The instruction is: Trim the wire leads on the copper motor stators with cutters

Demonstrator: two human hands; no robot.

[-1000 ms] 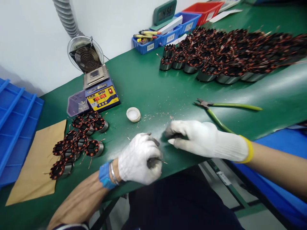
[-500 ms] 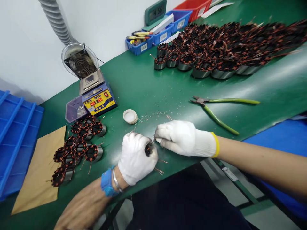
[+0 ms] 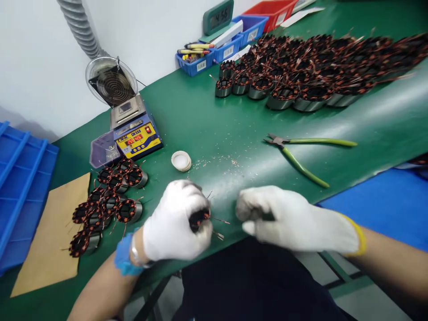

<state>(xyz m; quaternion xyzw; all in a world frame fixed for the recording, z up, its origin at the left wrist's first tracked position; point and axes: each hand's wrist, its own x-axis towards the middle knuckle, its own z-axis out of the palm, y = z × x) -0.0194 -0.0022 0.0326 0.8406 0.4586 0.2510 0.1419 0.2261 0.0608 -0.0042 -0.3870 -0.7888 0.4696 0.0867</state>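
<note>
My left hand (image 3: pixel 179 223), in a white glove, is closed round a motor stator (image 3: pixel 199 217) at the table's front edge. Its dark core and copper windings show between thumb and fingers, and loose wire ends stick out to the right. To the right of it, apart from the stator, is my gloved right hand (image 3: pixel 267 216). Its fingers are curled with a gap to the thumb, and nothing shows between them. Pliers with green handles (image 3: pixel 301 167) lie spread beyond the right hand. A small round white dish (image 3: pixel 181 160) stands beyond the left hand.
Several stators (image 3: pixel 127 210) stand at left, partly on brown cardboard (image 3: pixel 56 240). Behind them is a solder pot (image 3: pixel 137 138) with a fan (image 3: pixel 113 87). Many more stators (image 3: pixel 314 93) fill the back right. Blue bins (image 3: pixel 195 67) and a clock (image 3: pixel 218 18) line the wall.
My right hand has drawn away from the stator, to the right and towards me. My left hand, still round the stator, has shifted slightly left and turned.
</note>
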